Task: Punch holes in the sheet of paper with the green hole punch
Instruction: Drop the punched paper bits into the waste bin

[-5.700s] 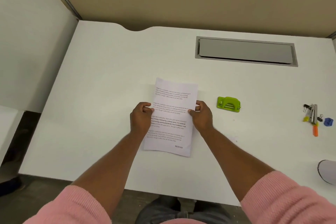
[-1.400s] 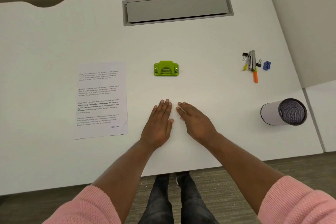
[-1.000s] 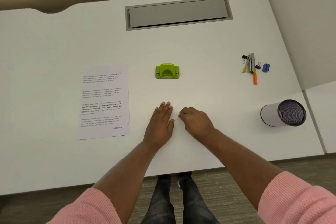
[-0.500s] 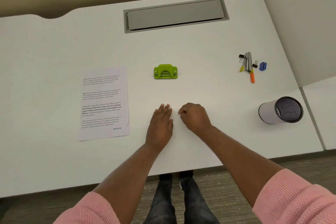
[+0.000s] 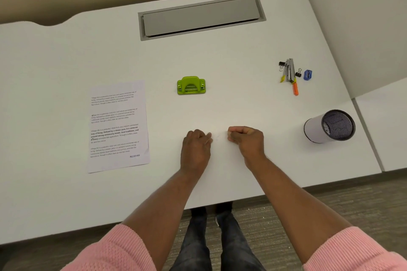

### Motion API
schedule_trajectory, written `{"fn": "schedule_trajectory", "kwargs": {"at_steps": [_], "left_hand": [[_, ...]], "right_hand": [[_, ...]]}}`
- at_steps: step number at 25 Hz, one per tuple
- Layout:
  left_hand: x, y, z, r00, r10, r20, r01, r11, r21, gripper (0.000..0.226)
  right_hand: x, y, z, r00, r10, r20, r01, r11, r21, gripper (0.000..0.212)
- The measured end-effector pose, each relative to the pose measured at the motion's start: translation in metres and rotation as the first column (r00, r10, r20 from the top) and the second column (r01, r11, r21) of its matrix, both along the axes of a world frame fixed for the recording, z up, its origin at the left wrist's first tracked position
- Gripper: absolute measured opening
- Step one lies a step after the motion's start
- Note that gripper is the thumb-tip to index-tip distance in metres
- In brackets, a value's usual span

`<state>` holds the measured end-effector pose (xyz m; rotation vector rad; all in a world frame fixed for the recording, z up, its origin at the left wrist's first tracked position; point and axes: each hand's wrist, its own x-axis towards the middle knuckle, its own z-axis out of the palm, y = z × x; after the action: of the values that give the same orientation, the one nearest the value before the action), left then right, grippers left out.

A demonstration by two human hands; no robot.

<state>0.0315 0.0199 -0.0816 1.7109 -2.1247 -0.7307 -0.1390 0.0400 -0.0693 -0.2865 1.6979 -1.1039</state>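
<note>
The sheet of paper (image 5: 117,126), printed with several text blocks, lies flat on the white desk (image 5: 66,55) at the left. The green hole punch (image 5: 191,86) stands alone on the desk to the right of the sheet's top edge. My left hand (image 5: 195,149) rests on the desk below the punch, fingers curled into a loose fist. My right hand (image 5: 247,141) rests just to its right, also curled shut. Neither hand holds anything or touches the paper or the punch.
A grey cable tray lid (image 5: 201,17) is set into the desk at the back. A stapler (image 5: 290,70) with binder clips, an orange marker and a blue sharpener (image 5: 308,74) lie at the right. A mesh pen cup (image 5: 329,126) lies on its side near the right edge.
The sheet was held in both hands earlier and now lies at the left. Within the last second both flat hands curled into fists, the right first, then the left.
</note>
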Motion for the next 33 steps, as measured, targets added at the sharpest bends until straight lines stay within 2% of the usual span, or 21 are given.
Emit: {"fn": "schedule_trajectory", "kwargs": {"at_steps": [6, 11, 13, 16, 22, 28, 31, 33], "left_hand": [[-0.012, -0.009, -0.001, 0.999, -0.046, -0.029, 0.047, 0.998, 0.051, 0.014], [-0.008, -0.024, 0.002, 0.984, -0.177, 0.011, 0.173, 0.971, 0.163, 0.028], [-0.011, -0.025, 0.005, 0.964, -0.261, 0.041, 0.251, 0.955, 0.158, 0.034], [-0.015, -0.029, 0.007, 0.934, -0.338, 0.119, 0.325, 0.938, 0.119, 0.03], [-0.025, -0.035, 0.014, 0.858, -0.405, 0.316, 0.395, 0.913, 0.099, 0.028], [-0.04, -0.038, 0.02, 0.79, -0.414, 0.453, 0.4, 0.907, 0.132, 0.018], [-0.039, -0.038, 0.015, 0.804, -0.411, 0.431, 0.395, 0.91, 0.131, 0.015], [-0.037, -0.04, 0.012, 0.844, -0.389, 0.369, 0.361, 0.921, 0.146, 0.016]], "right_hand": [[-0.002, 0.005, -0.001, 1.0, -0.01, 0.016, 0.01, 1.0, -0.012, 0.016], [-0.003, 0.005, 0.001, 1.0, -0.01, 0.017, 0.01, 1.0, -0.002, 0.017], [-0.003, 0.005, 0.001, 1.0, -0.003, 0.013, 0.003, 1.0, 0.0, 0.016], [-0.003, 0.006, 0.0, 1.0, 0.006, -0.001, -0.006, 1.0, -0.002, 0.016], [-0.003, 0.006, -0.003, 1.0, 0.01, -0.021, -0.009, 1.0, 0.002, 0.014], [-0.007, 0.005, -0.003, 0.998, -0.04, 0.055, 0.041, 0.999, -0.027, 0.015], [-0.011, 0.006, -0.001, 0.983, -0.111, 0.147, 0.119, 0.992, -0.05, 0.014], [-0.016, 0.009, 0.001, 0.958, -0.173, 0.227, 0.193, 0.979, -0.067, 0.014]]}}
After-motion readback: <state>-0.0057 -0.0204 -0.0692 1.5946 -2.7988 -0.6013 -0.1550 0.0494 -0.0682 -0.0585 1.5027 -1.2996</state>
